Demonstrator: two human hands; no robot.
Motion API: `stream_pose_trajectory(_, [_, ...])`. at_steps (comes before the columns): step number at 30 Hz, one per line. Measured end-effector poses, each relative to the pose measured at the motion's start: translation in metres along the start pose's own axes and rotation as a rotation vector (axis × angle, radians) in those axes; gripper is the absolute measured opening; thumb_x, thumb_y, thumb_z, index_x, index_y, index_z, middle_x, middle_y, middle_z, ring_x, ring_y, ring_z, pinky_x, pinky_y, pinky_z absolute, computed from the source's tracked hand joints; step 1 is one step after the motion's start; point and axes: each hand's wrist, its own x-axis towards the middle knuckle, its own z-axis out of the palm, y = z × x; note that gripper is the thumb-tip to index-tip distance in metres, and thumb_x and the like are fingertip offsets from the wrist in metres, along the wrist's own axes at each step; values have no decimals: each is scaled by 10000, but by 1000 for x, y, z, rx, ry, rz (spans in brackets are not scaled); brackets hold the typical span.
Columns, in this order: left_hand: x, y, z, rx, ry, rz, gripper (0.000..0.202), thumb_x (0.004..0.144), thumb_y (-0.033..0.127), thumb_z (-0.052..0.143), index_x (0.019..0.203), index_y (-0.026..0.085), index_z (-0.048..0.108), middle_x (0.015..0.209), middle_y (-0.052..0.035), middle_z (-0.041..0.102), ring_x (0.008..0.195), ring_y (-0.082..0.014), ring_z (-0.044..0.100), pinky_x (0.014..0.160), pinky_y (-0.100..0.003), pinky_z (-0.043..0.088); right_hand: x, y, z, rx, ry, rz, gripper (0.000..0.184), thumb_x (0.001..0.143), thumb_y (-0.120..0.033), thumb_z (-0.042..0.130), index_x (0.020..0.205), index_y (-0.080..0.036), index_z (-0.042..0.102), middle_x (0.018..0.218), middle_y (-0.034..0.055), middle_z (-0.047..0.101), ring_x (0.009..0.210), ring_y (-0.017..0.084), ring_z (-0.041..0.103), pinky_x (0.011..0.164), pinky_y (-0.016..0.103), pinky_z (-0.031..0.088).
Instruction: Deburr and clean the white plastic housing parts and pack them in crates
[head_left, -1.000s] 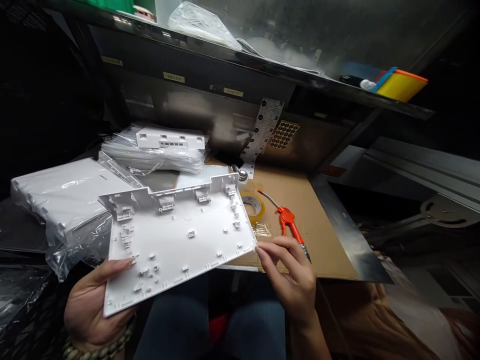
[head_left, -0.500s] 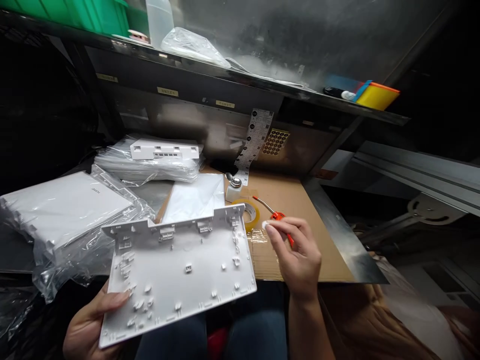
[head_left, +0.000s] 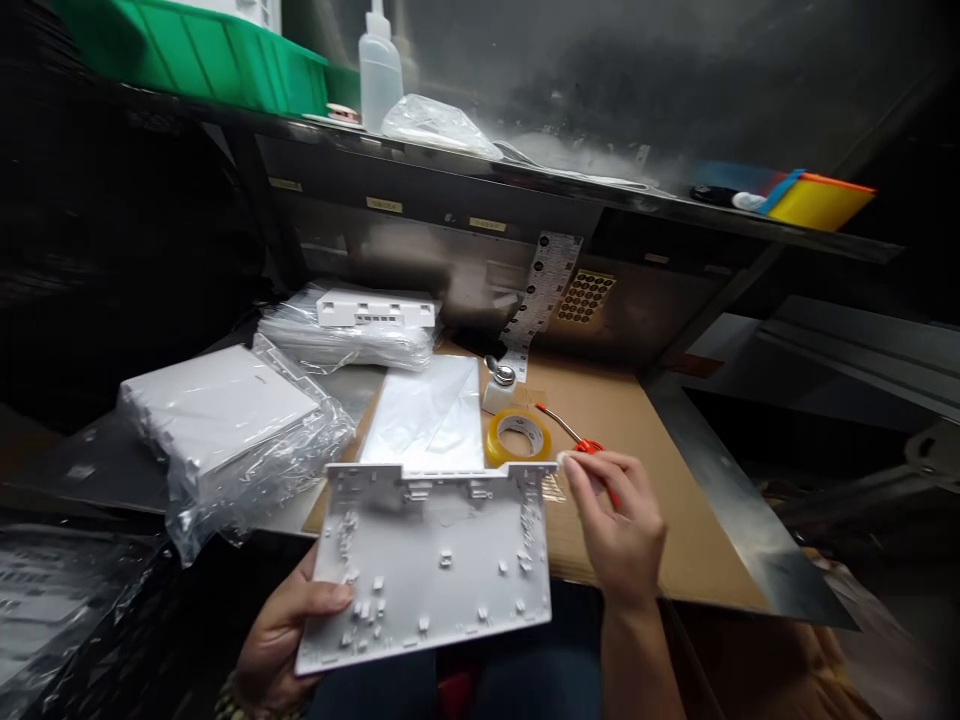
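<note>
While the left hand (head_left: pixel 281 630) grips the white plastic panel (head_left: pixel 435 565) at the lower centre of the frame, thumb pressed on its ribbed inner face and fingers curled beneath, the right hand (head_left: pixel 622 540) hangs just right of the panel's upper right corner. Its fingertips are pinched together on a small white bit (head_left: pixel 562 457) (too blurred to name). An orange-handled tool (head_left: pixel 581 443) lies on the cardboard sheet (head_left: pixel 675 480) behind that hand, near the yellow tape roll (head_left: pixel 517 437). Bagged white parts (head_left: pixel 225 420) sit at mid left.
</note>
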Motion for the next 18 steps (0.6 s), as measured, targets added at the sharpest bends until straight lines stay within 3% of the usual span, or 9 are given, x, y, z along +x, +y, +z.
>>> stream_pose_trajectory(3, [-2, -7, 16, 81, -16, 12, 896, 594, -12, 790, 1430, 212, 556, 867, -90, 814, 788, -354, 786, 671, -401, 676, -2, 1, 0, -21, 100, 34, 88, 888, -239, 760, 967, -213, 788, 929, 41, 665, 832, 171, 632, 734, 331, 526])
stream_pose_trajectory(6, [-6, -16, 33, 81, -88, -41, 977, 645, -19, 772, 1522, 266, 451, 912, -78, 811, 729, -300, 784, 620, -342, 656, -5, -28, 8, 82, 74, -34, 154, 873, -171, 766, 1009, -242, 779, 962, 36, 653, 852, 170, 635, 724, 322, 526])
stream_pose_trajectory(8, [-9, -22, 47, 56, -146, -79, 1059, 677, -31, 753, 1576, 354, 348, 987, -57, 808, 773, -273, 786, 675, -328, 650, -9, -56, 17, 152, -21, -112, 237, 878, -116, 742, 1067, -256, 764, 987, 39, 642, 862, 170, 643, 720, 314, 547])
stream_pose_trajectory(11, [-15, -28, 64, 7, -210, -112, 1116, 713, -31, 739, 1595, 440, 246, 1118, -29, 791, 948, -252, 774, 871, -334, 612, -13, -87, 30, 237, -137, -207, 313, 880, -70, 716, 1137, -248, 740, 998, 48, 633, 877, 176, 650, 736, 318, 578])
stream_pose_trajectory(14, [-17, -30, 71, -10, -235, -120, 1102, 728, -28, 728, 1585, 471, 247, 1249, -27, 752, 1042, -252, 748, 964, -348, 560, -12, -93, 39, 256, -171, -260, 330, 881, -50, 707, 1156, -231, 733, 995, 51, 630, 874, 174, 644, 755, 326, 579])
stream_pose_trajectory(18, [-15, -32, 68, -24, -242, -113, 1081, 728, -22, 716, 1574, 487, 273, 1353, -40, 699, 1061, -271, 735, 868, -325, 562, -11, -88, 41, 199, -98, -256, 319, 871, -41, 718, 1125, -232, 745, 979, 47, 622, 842, 169, 629, 726, 320, 556])
